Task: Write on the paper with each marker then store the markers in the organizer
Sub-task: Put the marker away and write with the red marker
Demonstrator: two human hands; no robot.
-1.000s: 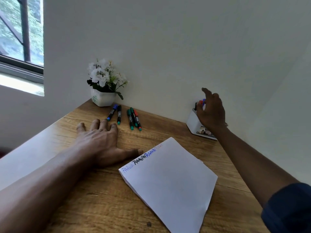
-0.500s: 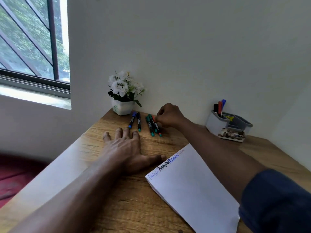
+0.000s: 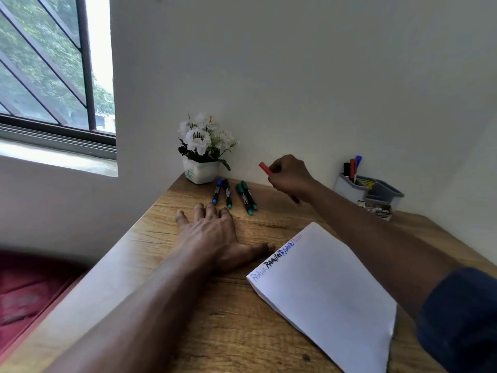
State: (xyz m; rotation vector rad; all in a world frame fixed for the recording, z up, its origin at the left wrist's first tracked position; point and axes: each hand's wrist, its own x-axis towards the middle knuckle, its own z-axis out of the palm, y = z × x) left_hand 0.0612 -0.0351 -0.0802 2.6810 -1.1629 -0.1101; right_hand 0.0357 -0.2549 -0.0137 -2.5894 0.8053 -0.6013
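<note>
The left hand (image 3: 215, 235) lay flat, palm down, on the counter (image 3: 228, 332) just left of the paper (image 3: 328, 289). Its fingers were straight and slightly spread, and the thumb tip was just beside the paper's far edge. The right hand (image 3: 290, 179) was raised beyond the paper, fingers curled around a red marker (image 3: 265, 168). Its forearm crossed the paper's right side, with a dark sleeve at the elbow.

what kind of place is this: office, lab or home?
Probably a home or small-office desk corner, not a lab: a wooden desk against a white wall, a grey organizer holding markers, and a pot of white flowers near a barred window.
</note>
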